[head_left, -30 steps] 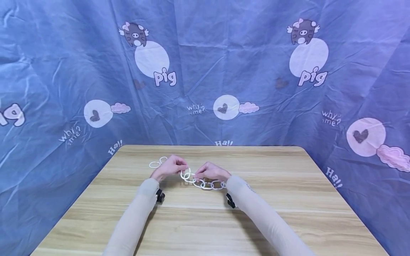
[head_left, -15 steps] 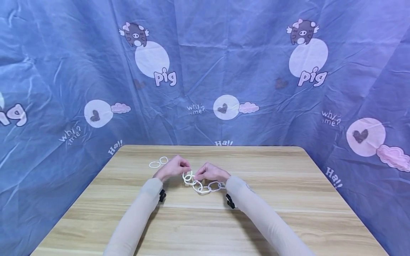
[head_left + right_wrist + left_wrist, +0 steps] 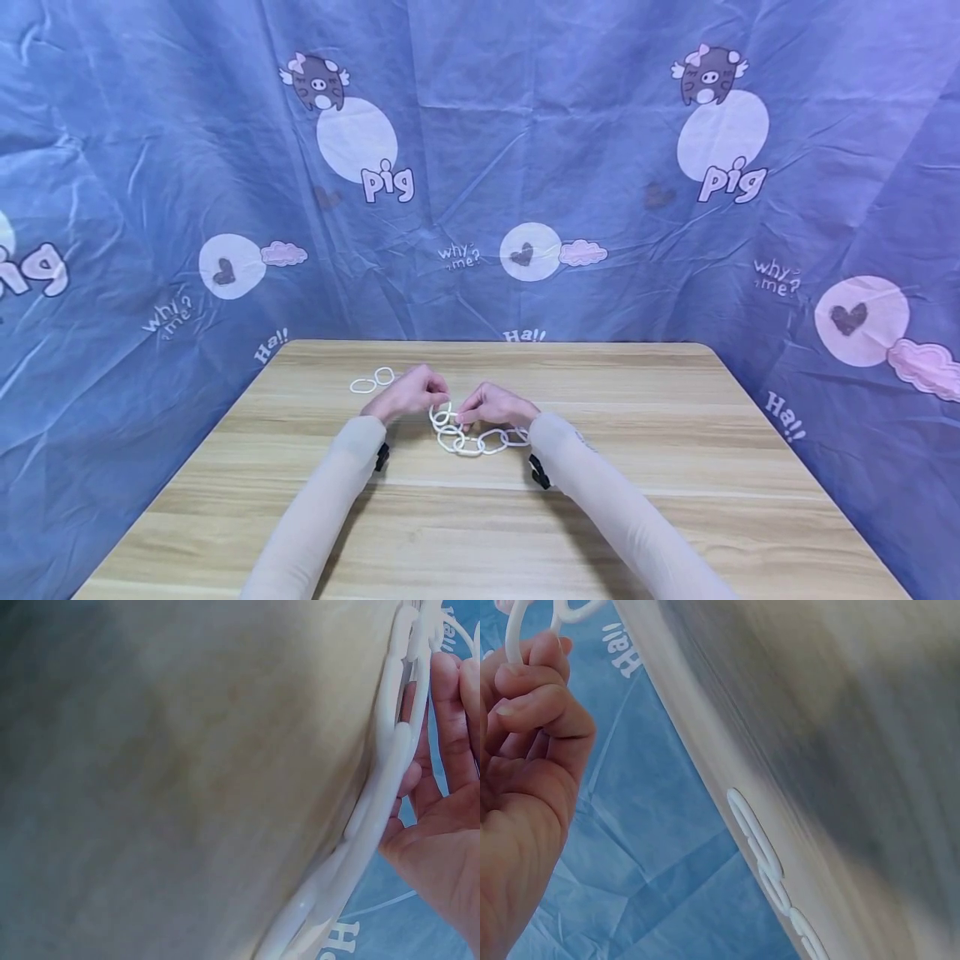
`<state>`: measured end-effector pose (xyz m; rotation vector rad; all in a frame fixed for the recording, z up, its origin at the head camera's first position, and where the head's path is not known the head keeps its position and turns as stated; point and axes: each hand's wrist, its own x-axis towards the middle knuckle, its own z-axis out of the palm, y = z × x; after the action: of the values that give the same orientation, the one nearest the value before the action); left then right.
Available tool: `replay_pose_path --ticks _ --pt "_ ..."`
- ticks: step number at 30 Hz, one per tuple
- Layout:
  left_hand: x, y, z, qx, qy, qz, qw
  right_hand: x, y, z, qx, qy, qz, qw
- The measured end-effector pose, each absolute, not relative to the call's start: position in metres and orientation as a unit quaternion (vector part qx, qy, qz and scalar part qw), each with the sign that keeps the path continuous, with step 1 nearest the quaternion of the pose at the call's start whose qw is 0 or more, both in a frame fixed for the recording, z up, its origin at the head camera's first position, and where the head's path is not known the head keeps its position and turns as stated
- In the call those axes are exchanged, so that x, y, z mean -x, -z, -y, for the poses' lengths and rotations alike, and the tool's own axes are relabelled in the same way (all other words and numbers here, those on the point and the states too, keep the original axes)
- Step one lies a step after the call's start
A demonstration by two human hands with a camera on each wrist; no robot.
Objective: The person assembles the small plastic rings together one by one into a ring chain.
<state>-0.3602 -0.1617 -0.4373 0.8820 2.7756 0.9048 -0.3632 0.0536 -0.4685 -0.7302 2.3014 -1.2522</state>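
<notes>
Several white oval plastic links join into a chain [image 3: 470,453] that curves across the table under my hands. My left hand [image 3: 408,394] pinches an end link [image 3: 514,631], raised a little above the tabletop. Close by on the right, my right hand [image 3: 497,404] grips a neighbouring link between thumb and fingers. The rest of the chain runs rightward below that hand, its far end hidden behind the right sleeve. In the right wrist view, the chain links [image 3: 375,802] look large in front of the palm. Fingers partly cover both held links.
Beyond my left hand, two loose white links [image 3: 363,392] lie on the wooden table [image 3: 480,533]. More white links [image 3: 756,831] show near the table edge in the left wrist view. A blue printed curtain [image 3: 465,167] hangs behind and beside the table.
My left hand has moved right, closer to my right hand, uncovering more of the loose links. The hanging chain has shifted left and bunched up below. The right hand has hardly moved.
</notes>
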Motion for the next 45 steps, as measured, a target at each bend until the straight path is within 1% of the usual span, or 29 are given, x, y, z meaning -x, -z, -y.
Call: replay_pose_path --ticks 10,17,21,24,27,32,34,39,45 --pt "0.362 0.436 0.159 -0.306 -0.275 -0.911 0.016 0.367 0.468 -0.053 0.267 0.435 -0.835 0.205" --pt "0.363 0.436 0.158 -0.297 -0.280 -0.913 0.009 0.367 0.465 -0.054 0.265 0.430 -0.839 0.203" --pt "0.364 0.439 0.157 -0.310 -0.268 -0.912 -0.001 0.367 0.465 -0.054 0.266 0.440 -0.834 0.202" --pt "0.364 0.443 0.157 -0.312 -0.260 -0.914 0.011 0.366 0.465 -0.052 0.264 0.448 -0.827 0.213" --pt "0.363 0.446 0.159 -0.294 -0.276 -0.915 0.030 0.366 0.466 -0.051 0.262 0.448 -0.827 0.217" --pt "0.363 0.443 0.167 -0.255 -0.349 -0.901 0.049 0.365 0.464 -0.051 0.253 0.456 -0.828 0.207" --pt "0.362 0.442 0.171 -0.238 -0.381 -0.891 0.059 0.365 0.463 -0.052 0.249 0.459 -0.826 0.211" --pt "0.362 0.444 0.186 -0.201 -0.445 -0.868 0.093 0.363 0.463 -0.052 0.248 0.457 -0.825 0.221" --pt "0.361 0.448 0.201 -0.173 -0.527 -0.821 0.133 0.361 0.463 -0.048 0.252 0.459 -0.824 0.217"
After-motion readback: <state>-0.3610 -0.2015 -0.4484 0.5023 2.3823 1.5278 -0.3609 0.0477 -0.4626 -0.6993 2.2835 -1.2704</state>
